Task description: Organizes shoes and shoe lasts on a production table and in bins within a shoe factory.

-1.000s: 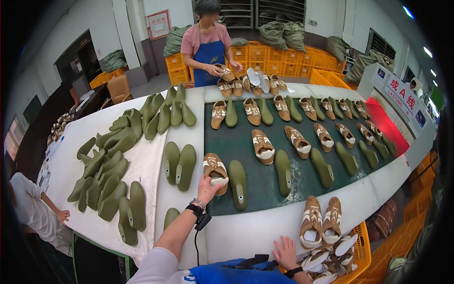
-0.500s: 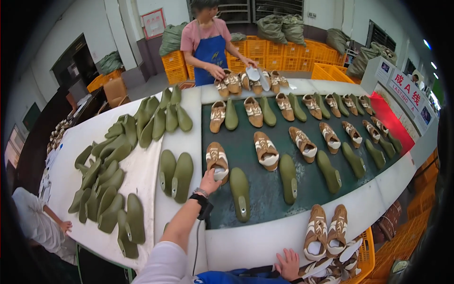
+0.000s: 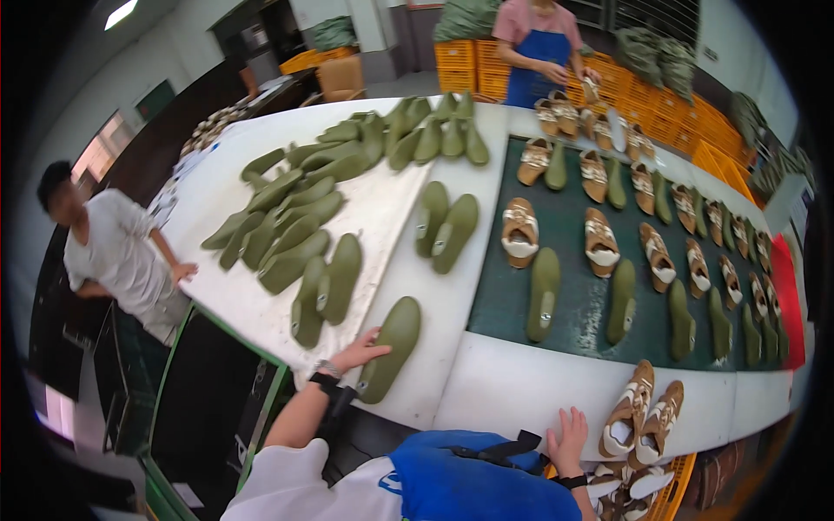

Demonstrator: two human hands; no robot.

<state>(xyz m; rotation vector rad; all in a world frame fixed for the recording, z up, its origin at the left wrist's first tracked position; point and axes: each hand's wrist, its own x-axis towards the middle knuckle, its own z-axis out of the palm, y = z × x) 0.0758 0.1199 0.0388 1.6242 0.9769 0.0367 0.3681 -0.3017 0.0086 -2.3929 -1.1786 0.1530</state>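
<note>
A green shoe last (image 3: 395,343) is laid on the white tabletop (image 3: 495,382), close to the near edge. Its side is touched by the left hand (image 3: 358,351); whether it is firmly gripped cannot be told from this angle. The right hand (image 3: 567,440) is held empty, fingers spread, beside two brown-and-white shoes (image 3: 628,415). Farther off, shoes and lasts are set in rows on a dark green surface (image 3: 578,304).
</note>
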